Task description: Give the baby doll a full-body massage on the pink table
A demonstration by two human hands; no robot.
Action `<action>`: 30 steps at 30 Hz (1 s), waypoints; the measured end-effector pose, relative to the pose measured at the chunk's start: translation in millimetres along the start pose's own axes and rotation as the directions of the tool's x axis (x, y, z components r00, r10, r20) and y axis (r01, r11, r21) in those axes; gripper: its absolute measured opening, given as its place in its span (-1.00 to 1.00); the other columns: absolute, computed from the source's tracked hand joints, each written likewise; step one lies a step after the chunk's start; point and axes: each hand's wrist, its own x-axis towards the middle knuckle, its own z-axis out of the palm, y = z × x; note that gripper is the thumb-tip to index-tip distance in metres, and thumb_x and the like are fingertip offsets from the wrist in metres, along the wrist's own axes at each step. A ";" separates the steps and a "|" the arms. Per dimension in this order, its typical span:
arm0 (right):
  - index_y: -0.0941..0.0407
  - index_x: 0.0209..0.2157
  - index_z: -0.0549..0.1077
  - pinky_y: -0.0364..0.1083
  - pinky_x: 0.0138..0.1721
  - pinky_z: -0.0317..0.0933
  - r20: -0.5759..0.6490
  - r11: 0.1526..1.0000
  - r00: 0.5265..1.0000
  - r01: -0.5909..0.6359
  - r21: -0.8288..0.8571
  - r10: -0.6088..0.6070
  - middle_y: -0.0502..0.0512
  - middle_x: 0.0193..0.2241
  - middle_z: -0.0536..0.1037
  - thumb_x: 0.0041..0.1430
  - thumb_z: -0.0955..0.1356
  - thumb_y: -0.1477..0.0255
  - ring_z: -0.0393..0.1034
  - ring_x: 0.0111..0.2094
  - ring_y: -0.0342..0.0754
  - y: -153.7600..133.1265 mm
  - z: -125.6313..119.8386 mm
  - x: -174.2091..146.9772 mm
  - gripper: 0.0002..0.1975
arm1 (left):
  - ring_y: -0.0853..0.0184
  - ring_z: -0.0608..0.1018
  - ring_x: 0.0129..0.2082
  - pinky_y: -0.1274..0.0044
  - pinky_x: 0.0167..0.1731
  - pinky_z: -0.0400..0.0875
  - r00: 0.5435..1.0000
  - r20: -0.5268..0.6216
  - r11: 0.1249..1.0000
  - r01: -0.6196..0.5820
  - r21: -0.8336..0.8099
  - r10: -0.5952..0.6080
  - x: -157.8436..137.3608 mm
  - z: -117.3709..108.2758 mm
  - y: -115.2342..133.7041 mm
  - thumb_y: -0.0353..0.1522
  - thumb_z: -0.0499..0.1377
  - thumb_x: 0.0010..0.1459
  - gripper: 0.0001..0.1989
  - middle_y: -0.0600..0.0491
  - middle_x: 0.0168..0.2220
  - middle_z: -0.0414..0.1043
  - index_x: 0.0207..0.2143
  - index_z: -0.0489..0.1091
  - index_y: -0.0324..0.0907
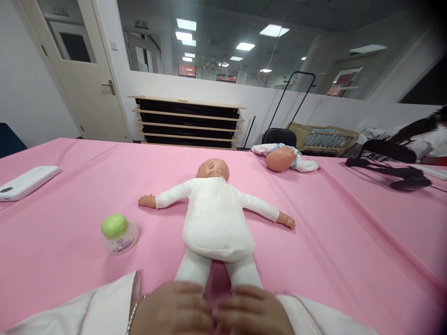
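While the white-bodied doll (218, 218) lies in the middle of the pink surface (335, 265), arms spread, head to the far side, look at the near end: left hand (171, 309) and right hand (256, 311) at its legs, blurred, fingers almost meeting, and whether they grip anything, I cannot tell! Left of the doll stands a green-lidded jar (120, 235), a flat white object (31, 182) farther left; far right lies another doll (280, 159).

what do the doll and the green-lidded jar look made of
The doll's body looks like matt white cloth: soft creases show. Its head looks like smooth vinyl or rubber, with a faint sheen and moulded ear. The jar seems translucent plastic, hazy and slightly see-through, though glass is possible. Its lid looks like smooth green plastic, evenly coloured with a soft highlight.
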 end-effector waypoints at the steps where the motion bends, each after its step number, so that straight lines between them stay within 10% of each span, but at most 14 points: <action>1: 0.13 0.01 0.31 -0.14 0.15 0.01 -0.063 0.998 0.997 -0.052 -0.027 0.050 0.07 -0.02 0.41 0.27 0.09 0.26 0.25 0.05 -0.16 2.7 -3.4 1.8 -0.60 | 0.42 0.41 -0.03 0.50 0.05 0.24 0.997 -0.036 0.997 0.070 0.026 -0.069 1.2 -4.2 -1.5 -0.33 -0.14 0.27 -0.69 0.01 -0.10 0.44 -0.03 0.26 -0.17; 5: 0.10 -0.02 0.34 -0.04 0.15 0.03 -0.077 0.981 0.981 -0.185 -0.057 0.180 0.07 -0.05 0.44 0.27 0.07 0.27 0.20 0.09 -0.09 0.1 -3.7 7.4 -0.60 | 0.34 0.29 0.10 0.40 0.13 0.11 0.988 -0.030 0.987 0.150 0.056 -0.149 5.0 -4.9 -3.9 -0.30 -0.14 0.26 -0.66 0.01 -0.01 0.38 0.01 0.23 -0.19; 10: 0.09 -0.11 0.39 -0.29 0.15 -0.06 0.013 0.997 0.998 -0.063 0.032 0.062 -0.03 -0.20 0.53 0.32 0.03 0.33 0.37 -0.11 -0.31 -10.3 7.3 -2.6 -0.61 | 0.55 0.49 -0.28 0.67 0.05 0.16 1.000 -0.007 0.991 0.003 -0.131 -0.004 1.5 6.9 3.7 -0.31 -0.24 0.30 -0.63 0.16 -0.35 0.52 -0.24 0.35 -0.17; 16: 0.14 -0.11 0.39 0.00 0.08 0.09 -0.011 0.990 0.990 -0.140 0.023 0.140 0.10 -0.12 0.48 0.25 0.04 0.20 0.27 0.03 -0.03 -1.6 -6.6 3.7 -0.55 | 0.30 0.31 0.07 0.37 0.12 0.08 0.991 -0.040 0.992 0.125 0.010 -0.125 -1.1 -4.0 -3.2 -0.27 -0.13 0.25 -0.66 0.02 -0.05 0.41 -0.02 0.27 -0.16; 20: 0.11 -0.14 0.38 -0.23 0.08 0.05 0.114 0.992 0.991 -0.075 0.101 0.063 -0.03 -0.20 0.53 0.32 0.00 0.33 0.36 -0.12 -0.26 -10.5 0.2 4.8 -0.59 | 0.49 0.46 -0.13 0.58 0.12 0.06 0.994 0.107 0.996 0.004 -0.088 0.006 -1.8 7.1 -1.9 -0.30 -0.16 0.28 -0.69 0.17 -0.21 0.50 -0.18 0.36 -0.08; 27: 0.14 -0.14 0.38 0.01 0.02 0.13 -0.140 0.996 0.987 -0.083 0.009 0.084 0.11 -0.18 0.50 0.21 0.07 0.12 0.29 -0.02 -0.02 4.8 12.0 1.8 -0.52 | 0.27 0.30 0.08 0.33 0.14 0.02 0.982 -0.004 0.982 0.187 0.014 -0.187 2.3 -1.3 -1.8 -0.27 -0.10 0.23 -0.66 -0.01 -0.04 0.40 -0.01 0.25 -0.15; 30: 0.09 -0.18 0.39 -0.14 0.07 0.07 -0.116 0.998 0.993 0.020 0.052 -0.014 -0.02 -0.28 0.54 0.30 -0.02 0.25 0.36 -0.12 -0.19 -0.3 20.2 -0.3 -0.55 | 0.42 0.42 -0.07 0.47 0.17 -0.01 0.997 0.067 0.997 0.031 -0.068 -0.026 1.5 2.8 -0.5 -0.29 -0.08 0.24 -0.75 0.13 -0.23 0.50 -0.14 0.33 -0.10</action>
